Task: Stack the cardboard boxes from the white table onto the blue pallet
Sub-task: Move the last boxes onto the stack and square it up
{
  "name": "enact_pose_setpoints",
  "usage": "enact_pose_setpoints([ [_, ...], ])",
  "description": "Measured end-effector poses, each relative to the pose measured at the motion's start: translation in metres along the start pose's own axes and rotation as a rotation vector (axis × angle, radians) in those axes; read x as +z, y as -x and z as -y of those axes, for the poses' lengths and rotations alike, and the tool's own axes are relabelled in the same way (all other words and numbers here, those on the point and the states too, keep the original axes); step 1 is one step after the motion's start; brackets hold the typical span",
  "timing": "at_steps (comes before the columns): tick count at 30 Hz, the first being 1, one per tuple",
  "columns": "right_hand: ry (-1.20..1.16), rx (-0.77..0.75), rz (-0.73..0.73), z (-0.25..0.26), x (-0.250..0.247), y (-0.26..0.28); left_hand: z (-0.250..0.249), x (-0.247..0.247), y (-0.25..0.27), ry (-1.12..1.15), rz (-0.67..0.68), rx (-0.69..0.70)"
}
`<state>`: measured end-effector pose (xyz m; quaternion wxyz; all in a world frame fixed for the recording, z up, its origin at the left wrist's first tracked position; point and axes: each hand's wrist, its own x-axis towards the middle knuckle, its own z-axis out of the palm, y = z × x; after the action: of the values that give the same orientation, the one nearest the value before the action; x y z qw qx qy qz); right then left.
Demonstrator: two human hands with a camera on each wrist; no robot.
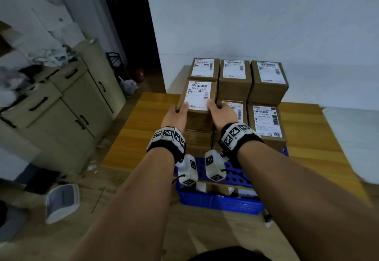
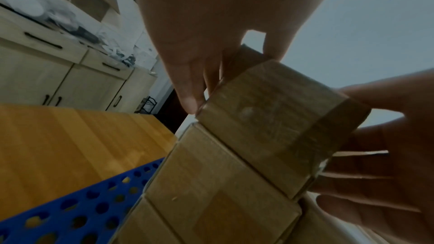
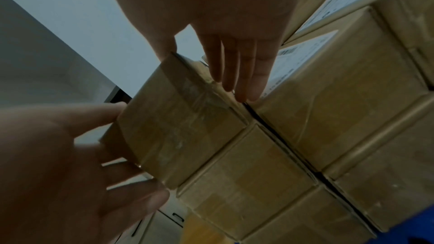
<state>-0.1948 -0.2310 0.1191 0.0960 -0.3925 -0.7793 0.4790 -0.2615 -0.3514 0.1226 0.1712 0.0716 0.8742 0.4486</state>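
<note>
Two hands are holding one cardboard box (image 1: pixel 198 100) at the centre of the head view, setting it on the near-left column of the stack. The left hand (image 1: pixel 176 116) is gripping its left edge, thumb on the label; the right hand (image 1: pixel 222 113) is gripping the right edge, fingers lying flat down the side in the right wrist view. The box appears to be resting on the box beneath, though full contact is not certain.

Progress, judged: well advanced. The stacked boxes (image 1: pixel 266 80) are sitting several layers high on the blue pallet (image 1: pixel 217 201), filling the middle of the frame. The near strip of the pallet is showing bare perforated plastic. The white table is not identifiable in these views, so the remaining count cannot be told.

Surroundings: the pallet is lying on a wooden board (image 1: pixel 141 125); beige cabinets (image 1: pixel 67 105) are standing at the left, a white bin (image 1: pixel 61 203) at lower left. Nothing is blocking the stack; the neighbouring box (image 1: pixel 235 109) is sitting just beside the right hand's fingers.
</note>
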Motion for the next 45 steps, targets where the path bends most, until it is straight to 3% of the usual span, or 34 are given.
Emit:
enact_pose_setpoints([
  [6,0.016,0.029,-0.023,-0.005,0.0,0.001,0.008,0.004,0.0,0.119,0.067,-0.074],
  [16,0.062,0.031,-0.05,-0.003,0.001,0.0,0.009,0.008,-0.001,0.071,0.092,-0.067],
  [29,0.039,0.045,-0.015,-0.001,-0.009,-0.011,0.001,0.004,-0.012,0.039,0.037,-0.019],
  [32,0.05,0.061,-0.073,-0.002,-0.023,-0.013,-0.012,0.002,-0.013,-0.102,-0.005,0.095],
  [36,0.125,0.03,-0.177,-0.012,-0.055,-0.01,-0.041,0.011,-0.015,-0.408,-0.077,0.414],
  [40,0.149,0.057,-0.292,-0.028,-0.096,-0.004,-0.073,0.039,-0.002,-0.643,-0.04,0.578],
  [45,0.278,0.079,-0.387,-0.069,-0.157,0.005,-0.103,0.102,0.031,-0.767,0.075,0.71],
])
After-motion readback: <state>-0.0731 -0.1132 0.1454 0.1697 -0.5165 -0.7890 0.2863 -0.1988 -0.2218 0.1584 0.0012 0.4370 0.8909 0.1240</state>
